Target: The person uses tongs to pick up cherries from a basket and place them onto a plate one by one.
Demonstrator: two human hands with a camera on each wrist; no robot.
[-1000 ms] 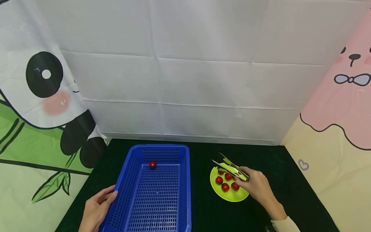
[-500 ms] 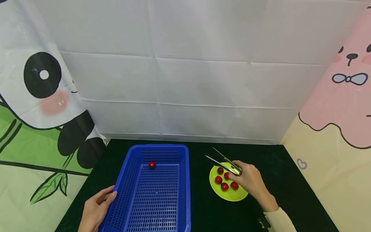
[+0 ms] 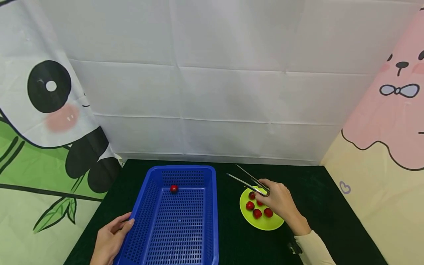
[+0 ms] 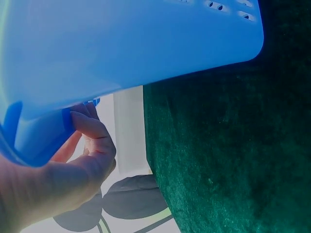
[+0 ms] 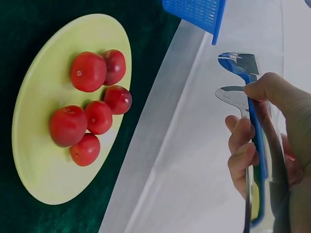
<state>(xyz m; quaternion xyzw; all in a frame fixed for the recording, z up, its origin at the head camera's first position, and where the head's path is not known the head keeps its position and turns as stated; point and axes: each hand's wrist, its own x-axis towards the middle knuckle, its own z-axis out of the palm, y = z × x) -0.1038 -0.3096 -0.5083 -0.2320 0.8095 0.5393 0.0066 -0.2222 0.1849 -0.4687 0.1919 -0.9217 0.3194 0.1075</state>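
Note:
My left hand point(image 3: 110, 239) grips the left rim of a blue perforated plastic basket point(image 3: 216, 221); the left wrist view shows thumb and fingers pinching its edge. One small round red fruit point(image 3: 174, 188) lies near the basket's far end. On the right, my right hand point(image 3: 278, 200) holds metal tongs point(image 5: 257, 145) above a yellow-green plate point(image 3: 268, 224). The tongs' arms are spread, pointing toward the far left, with nothing between the tips. Several red fruits point(image 5: 88, 72) sit on the plate, partly hidden by the hand in the head view.
Dark green cloth point(image 3: 228, 235) covers the table, with a strip of it between basket and plate. A white sheet point(image 3: 232, 92) hangs behind the table's far edge. Printed cartoon cloths stand at left and right.
My right hand has moved left and slightly away with the tongs, whose tips now reach past the plate toward the basket. My left hand and the basket stay put.

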